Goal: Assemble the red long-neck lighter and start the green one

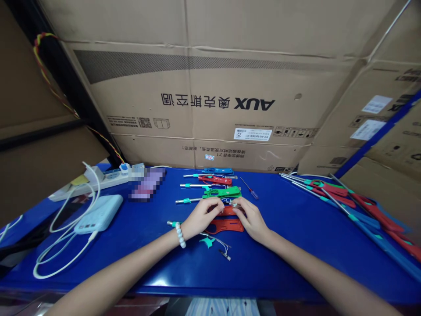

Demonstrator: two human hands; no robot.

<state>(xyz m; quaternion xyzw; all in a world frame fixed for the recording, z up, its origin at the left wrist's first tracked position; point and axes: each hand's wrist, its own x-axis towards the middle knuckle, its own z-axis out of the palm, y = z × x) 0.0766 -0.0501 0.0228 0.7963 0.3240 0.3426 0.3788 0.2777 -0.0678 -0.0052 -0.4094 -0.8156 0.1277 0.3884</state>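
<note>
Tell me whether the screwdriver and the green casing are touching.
Apart. The head view shows a strip of blue tabletop between the screwdriver and the near end of the green casing.

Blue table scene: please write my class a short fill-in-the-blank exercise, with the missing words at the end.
1. Of the left hand and right hand, the ____ has the beaded bracelet at its wrist.
2. The screwdriver lies to the ____ of the green casing.
3. The AUX lettering on the cardboard appears upside ____.
Missing words: left; right; down.
</note>
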